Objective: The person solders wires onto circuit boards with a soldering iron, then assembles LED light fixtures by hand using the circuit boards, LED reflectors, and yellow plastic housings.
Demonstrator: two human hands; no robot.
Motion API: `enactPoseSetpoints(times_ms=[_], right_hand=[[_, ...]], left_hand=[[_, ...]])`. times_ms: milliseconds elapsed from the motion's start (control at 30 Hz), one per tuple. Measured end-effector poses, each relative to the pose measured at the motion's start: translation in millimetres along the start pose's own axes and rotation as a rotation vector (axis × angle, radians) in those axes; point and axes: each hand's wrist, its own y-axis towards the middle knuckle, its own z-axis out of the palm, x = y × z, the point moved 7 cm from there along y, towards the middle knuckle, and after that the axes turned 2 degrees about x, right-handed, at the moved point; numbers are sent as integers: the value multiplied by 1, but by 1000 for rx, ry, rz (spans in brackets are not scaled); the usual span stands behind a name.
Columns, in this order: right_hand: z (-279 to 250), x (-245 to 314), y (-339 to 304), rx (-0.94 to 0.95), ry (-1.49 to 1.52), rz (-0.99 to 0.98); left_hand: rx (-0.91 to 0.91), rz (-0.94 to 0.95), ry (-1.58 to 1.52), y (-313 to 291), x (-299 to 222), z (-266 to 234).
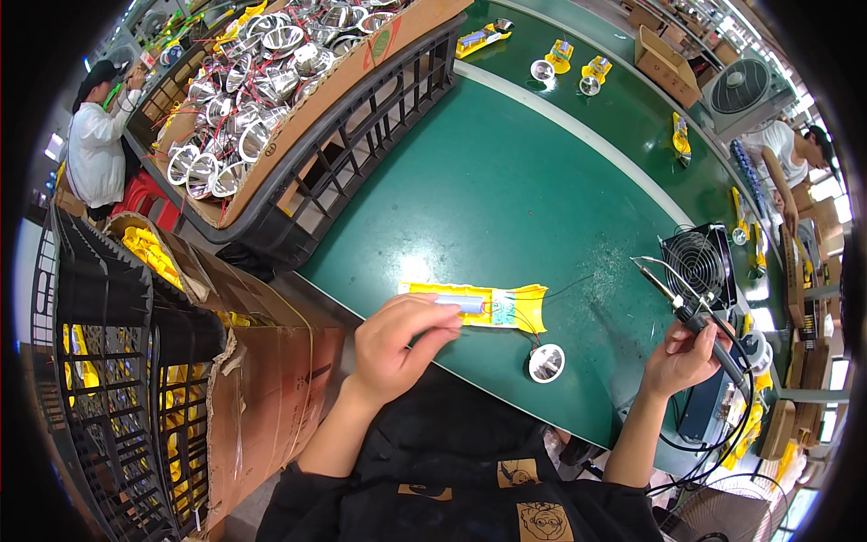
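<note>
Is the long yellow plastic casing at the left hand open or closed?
Open: the casing shows a blue cylinder and green circuit board inside.

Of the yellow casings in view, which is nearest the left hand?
The open yellow casing right at the left hand, with a bluish cylinder inside; the other yellow casings lie farther from this hand.

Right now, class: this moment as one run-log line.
left hand: at blue battery in yellow flashlight shell | right hand: gripping soldering iron | reflector: on green tabletop
</note>
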Motion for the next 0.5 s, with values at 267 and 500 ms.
enactPoseSetpoints(times_ms=[267, 500], right_hand=[[13, 1, -7, 110, 20, 41], [28, -2, -26, 198, 108, 146]], left_hand=[[82, 67, 52, 7, 5, 15], [187, 80, 275, 7, 5, 28]])
